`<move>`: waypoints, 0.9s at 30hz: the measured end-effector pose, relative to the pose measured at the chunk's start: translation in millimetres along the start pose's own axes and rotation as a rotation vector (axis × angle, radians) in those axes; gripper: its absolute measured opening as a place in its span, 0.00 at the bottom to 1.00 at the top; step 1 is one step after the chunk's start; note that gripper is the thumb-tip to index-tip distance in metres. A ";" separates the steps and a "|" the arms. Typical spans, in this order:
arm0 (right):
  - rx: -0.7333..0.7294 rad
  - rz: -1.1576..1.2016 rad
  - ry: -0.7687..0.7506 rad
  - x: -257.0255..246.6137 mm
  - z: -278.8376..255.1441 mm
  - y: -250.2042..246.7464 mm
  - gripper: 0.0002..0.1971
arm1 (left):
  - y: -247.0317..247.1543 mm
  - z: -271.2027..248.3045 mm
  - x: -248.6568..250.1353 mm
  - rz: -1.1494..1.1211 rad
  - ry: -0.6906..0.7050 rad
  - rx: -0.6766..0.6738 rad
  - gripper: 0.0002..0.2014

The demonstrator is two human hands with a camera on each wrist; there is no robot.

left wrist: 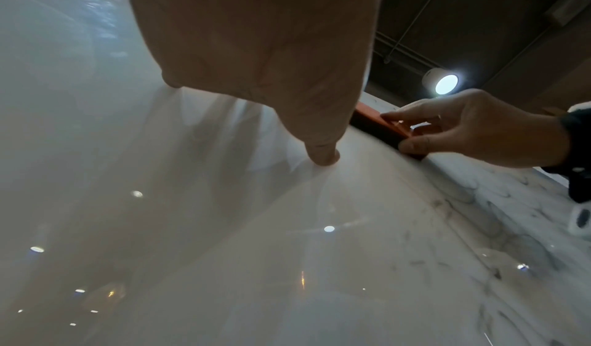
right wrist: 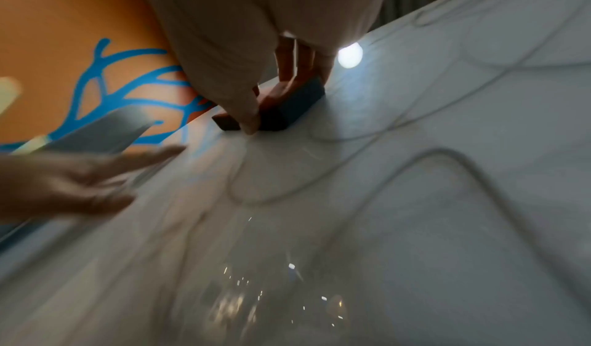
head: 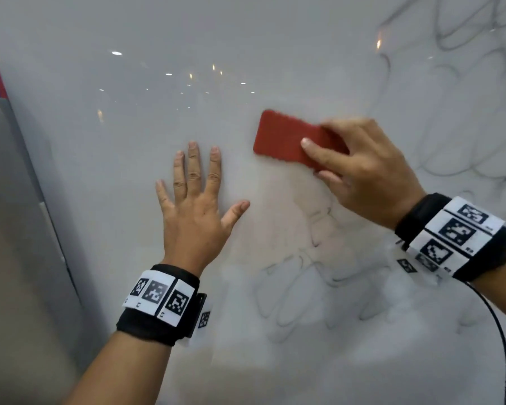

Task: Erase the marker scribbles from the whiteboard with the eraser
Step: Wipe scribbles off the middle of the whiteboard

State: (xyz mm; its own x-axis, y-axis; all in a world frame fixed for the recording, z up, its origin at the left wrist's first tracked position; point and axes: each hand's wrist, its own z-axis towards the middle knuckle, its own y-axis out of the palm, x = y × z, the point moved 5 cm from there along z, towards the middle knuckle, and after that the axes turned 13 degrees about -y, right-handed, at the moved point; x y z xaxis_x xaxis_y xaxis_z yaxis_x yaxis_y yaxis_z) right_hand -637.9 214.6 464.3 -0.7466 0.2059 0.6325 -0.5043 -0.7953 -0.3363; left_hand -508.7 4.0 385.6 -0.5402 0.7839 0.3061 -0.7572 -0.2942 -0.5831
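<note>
Eraser (head: 287, 138), red, pinched by the right hand (head: 368, 173) at its right end, thumb on the near edge and fingers over the far edge, pad side pressed flat to the whiteboard (head: 129, 112). Left hand (head: 193, 206) spread flat on the board just left of it, fingers straight, grasping nothing.

Likely to go wrong: grip sitting far toward one end, so the free left end could lift or chatter and leave streaks. Faint grey loops of scribbles (head: 298, 290) below and more to the right (head: 450, 135), with a hazy smear between; light pressure would probably spread the ink rather than clear it. Could also wipe over the left thumb, close beside the eraser's path, or drag the right wristband (head: 453, 238) and its black cable (head: 503, 340) through the marks.

Around: grey frame (head: 21, 200) at the board's left edge, ceiling lamp (left wrist: 442, 83) overhead, orange wall with blue branching pattern (right wrist: 105, 78) beyond. Nothing between eraser and remaining scribbles.
</note>
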 end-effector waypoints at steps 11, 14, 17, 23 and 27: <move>0.009 0.093 0.031 -40.5 -26.2 23.6 0.21 | 4.6 -8.6 -4.7 0.006 -0.006 -0.027 0.46; 0.101 0.054 0.138 -24.6 -19.1 14.0 0.21 | 6.1 -10.7 -4.9 -0.004 -0.015 -0.028 0.46; 0.190 0.073 0.298 -40.0 -30.4 20.3 0.20 | 9.9 -14.6 -6.0 -0.001 -0.024 -0.034 0.44; 0.087 0.123 0.145 -81.8 -59.7 43.4 0.17 | 14.2 -20.5 -9.9 -0.003 -0.005 -0.012 0.38; 0.198 0.072 0.210 -58.5 -52.8 30.8 0.17 | 16.1 -23.0 -11.0 -0.019 -0.018 -0.020 0.38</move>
State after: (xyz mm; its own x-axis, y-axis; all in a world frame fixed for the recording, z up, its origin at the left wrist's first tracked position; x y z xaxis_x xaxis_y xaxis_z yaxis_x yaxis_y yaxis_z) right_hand -632.7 208.1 380.1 -0.8616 0.2418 0.4463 -0.3673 -0.9039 -0.2193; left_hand -506.6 3.1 355.5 -0.5328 0.7789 0.3308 -0.7600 -0.2686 -0.5918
